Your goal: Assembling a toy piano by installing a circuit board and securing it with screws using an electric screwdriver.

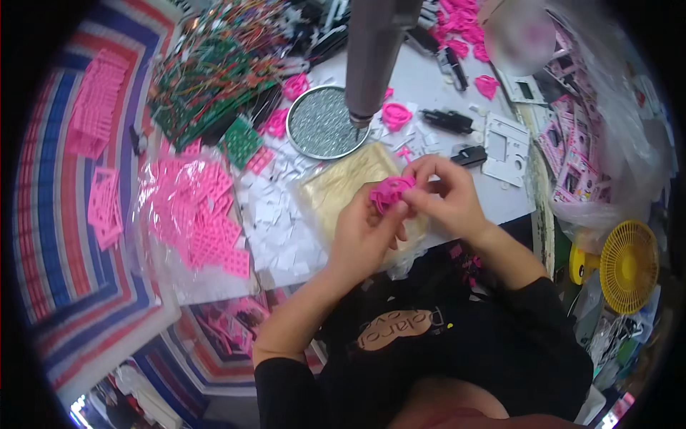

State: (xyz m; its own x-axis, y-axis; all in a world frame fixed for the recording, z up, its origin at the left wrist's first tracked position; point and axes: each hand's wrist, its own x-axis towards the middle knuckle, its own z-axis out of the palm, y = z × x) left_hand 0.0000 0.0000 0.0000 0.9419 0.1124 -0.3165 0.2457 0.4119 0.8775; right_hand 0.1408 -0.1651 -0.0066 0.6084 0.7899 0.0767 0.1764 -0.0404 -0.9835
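A small bright pink plastic part with a curved, openwork shape is held in front of me. My left hand is closed round its left side, with the fingers partly hidden. On the other side, my right hand pinches its edge between thumb and fingers. Both hands are above a tan, plastic-wrapped pad on the white worktop. Just beyond the pad sits a round tin of small silvery screws. A grey power screwdriver hangs over the tin, its bit pointing down.
Green circuit boards with wires are heaped at the far left. Nearer lie pink keypads in clear plastic and scattered white pieces. Black parts and a white housing lie right; a yellow round grille stands beyond the table edge.
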